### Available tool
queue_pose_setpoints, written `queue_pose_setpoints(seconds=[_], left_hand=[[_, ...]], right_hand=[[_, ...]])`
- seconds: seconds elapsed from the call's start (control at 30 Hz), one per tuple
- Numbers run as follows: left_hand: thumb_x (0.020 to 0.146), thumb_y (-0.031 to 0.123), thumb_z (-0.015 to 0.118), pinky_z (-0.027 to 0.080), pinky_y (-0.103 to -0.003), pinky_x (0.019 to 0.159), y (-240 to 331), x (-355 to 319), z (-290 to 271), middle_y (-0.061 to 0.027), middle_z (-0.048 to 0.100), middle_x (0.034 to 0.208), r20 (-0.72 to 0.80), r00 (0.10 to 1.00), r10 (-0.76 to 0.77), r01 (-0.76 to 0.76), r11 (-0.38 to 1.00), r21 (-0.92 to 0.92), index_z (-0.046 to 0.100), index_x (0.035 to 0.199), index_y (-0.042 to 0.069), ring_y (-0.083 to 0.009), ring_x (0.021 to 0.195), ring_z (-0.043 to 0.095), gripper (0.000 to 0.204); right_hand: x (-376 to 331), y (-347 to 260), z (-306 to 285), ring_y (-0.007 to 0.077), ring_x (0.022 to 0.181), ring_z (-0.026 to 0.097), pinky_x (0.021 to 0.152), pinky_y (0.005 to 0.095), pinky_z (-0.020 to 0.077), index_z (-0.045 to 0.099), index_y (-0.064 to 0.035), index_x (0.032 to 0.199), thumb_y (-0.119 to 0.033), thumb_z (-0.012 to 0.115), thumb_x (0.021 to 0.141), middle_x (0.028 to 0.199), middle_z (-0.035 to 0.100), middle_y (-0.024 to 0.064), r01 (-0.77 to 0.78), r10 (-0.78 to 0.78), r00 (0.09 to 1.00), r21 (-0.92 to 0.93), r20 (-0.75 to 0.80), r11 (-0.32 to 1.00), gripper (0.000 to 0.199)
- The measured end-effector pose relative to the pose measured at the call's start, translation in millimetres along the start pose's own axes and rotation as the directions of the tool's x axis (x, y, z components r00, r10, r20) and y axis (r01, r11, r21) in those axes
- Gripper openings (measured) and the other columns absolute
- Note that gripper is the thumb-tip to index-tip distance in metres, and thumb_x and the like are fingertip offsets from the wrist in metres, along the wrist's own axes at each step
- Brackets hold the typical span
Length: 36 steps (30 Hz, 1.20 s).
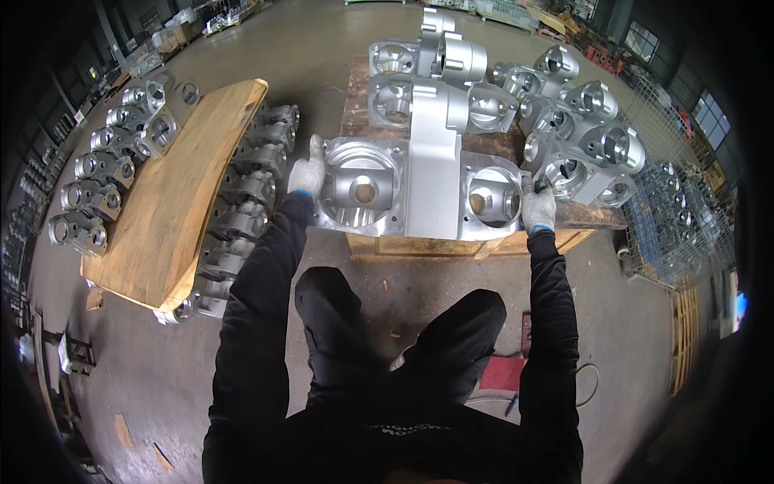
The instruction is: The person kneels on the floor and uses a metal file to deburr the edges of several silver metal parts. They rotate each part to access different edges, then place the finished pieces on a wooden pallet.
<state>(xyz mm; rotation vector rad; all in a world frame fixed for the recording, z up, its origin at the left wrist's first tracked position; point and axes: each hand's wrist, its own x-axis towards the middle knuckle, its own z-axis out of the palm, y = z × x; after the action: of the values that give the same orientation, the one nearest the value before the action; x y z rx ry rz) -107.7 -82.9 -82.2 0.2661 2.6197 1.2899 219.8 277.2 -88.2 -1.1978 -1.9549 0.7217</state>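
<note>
A large silver metal casting (434,177) with two round bores joined by a raised middle block lies in front of me, at the near edge of a wooden-topped bench (516,145). My left hand (306,175), in a pale knitted glove, is closed on its left end, thumb up and fingers partly hidden. At the opposite end my right hand (538,208), gloved alike, grips the right rim. Something small and dark shows by that thumb, too small to name. Right behind the held casting stands another casting (393,103) of similar shape.
More castings (592,153) crowd the bench's right side. To the left, a wooden board (173,194) has castings (113,169) along both sides. A wire mesh cage (677,218) with metal parts stands far right. On the floor lie a red piece (502,373) and a thin hose (595,385).
</note>
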Motion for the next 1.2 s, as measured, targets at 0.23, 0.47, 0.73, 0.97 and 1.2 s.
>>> queue_pose_setpoints(seconds=[0.23, 0.47, 0.73, 0.97, 1.2], left_hand=[[0.102, 0.066, 0.04, 0.053, -0.05, 0.093, 37, -25, 4, -0.0339, 0.068, 0.116, -0.315, 0.854, 0.414, -0.265, 0.867, 0.421, 0.067, 0.116, -0.01, -0.0462, 0.106, 0.068, 0.082], [0.092, 0.045, 0.069, 0.052, -0.045, 0.08, 23, -92, 40, -0.0167, 0.07, 0.094, -0.069, 0.326, 0.943, -0.73, 0.297, 0.616, 0.067, 0.1, 0.007, -0.0325, 0.087, 0.069, 0.039], [0.086, 0.048, 0.075, 0.05, -0.051, 0.088, 10, -79, 39, -0.0217, 0.071, 0.102, -0.019, 0.338, 0.941, -0.794, 0.296, 0.532, 0.066, 0.119, 0.002, -0.0408, 0.096, 0.068, 0.058], [0.079, 0.042, 0.083, 0.051, -0.046, 0.072, 36, -85, 37, -0.0136, 0.068, 0.075, 0.002, 0.405, 0.914, -0.81, 0.357, 0.465, 0.069, 0.082, 0.005, -0.0349, 0.071, 0.068, 0.039], [0.086, 0.017, 0.069, 0.046, -0.047, 0.063, 29, -76, 50, -0.0168, 0.063, 0.068, -0.119, 0.363, 0.924, -0.82, 0.377, 0.431, 0.067, 0.077, 0.003, -0.039, 0.064, 0.061, 0.017]], right_hand=[[60, -5, 19, 0.0437, 0.111, 0.068, 0.101, 0.0487, 0.0517, 0.074, 0.0067, 0.098, -0.034, 0.055, 0.094, 0.105, 0.072, 0.0305, 0.127, -0.046, 0.975, -0.376, 0.219, 0.918, 0.045], [103, -20, 46, 0.0349, 0.107, 0.073, 0.093, 0.0473, 0.0583, 0.08, -0.0064, 0.107, -0.019, 0.055, 0.093, 0.113, 0.075, 0.0195, 0.723, -0.215, 0.689, -0.635, 0.692, 0.272, 0.031], [52, -6, -47, 0.0321, 0.079, 0.076, 0.074, 0.0421, 0.0613, 0.066, 0.0038, 0.119, -0.023, 0.068, 0.094, 0.089, 0.076, 0.0189, 0.172, -0.007, 0.851, -0.265, 0.526, 0.949, 0.036], [-28, 48, -109, 0.007, 0.069, 0.059, 0.063, 0.0247, 0.0536, 0.054, -0.007, 0.149, -0.025, 0.06, 0.108, 0.083, 0.061, -0.002, -0.055, -0.154, 0.851, 0.376, 0.502, 0.925, 0.045], [-37, 85, -118, 0.0032, 0.076, 0.048, 0.064, 0.0145, 0.0493, 0.05, 0.0045, 0.149, -0.006, 0.055, 0.107, 0.094, 0.053, -0.0019, -0.495, -0.085, 0.739, 0.625, 0.668, 0.603, 0.044]])
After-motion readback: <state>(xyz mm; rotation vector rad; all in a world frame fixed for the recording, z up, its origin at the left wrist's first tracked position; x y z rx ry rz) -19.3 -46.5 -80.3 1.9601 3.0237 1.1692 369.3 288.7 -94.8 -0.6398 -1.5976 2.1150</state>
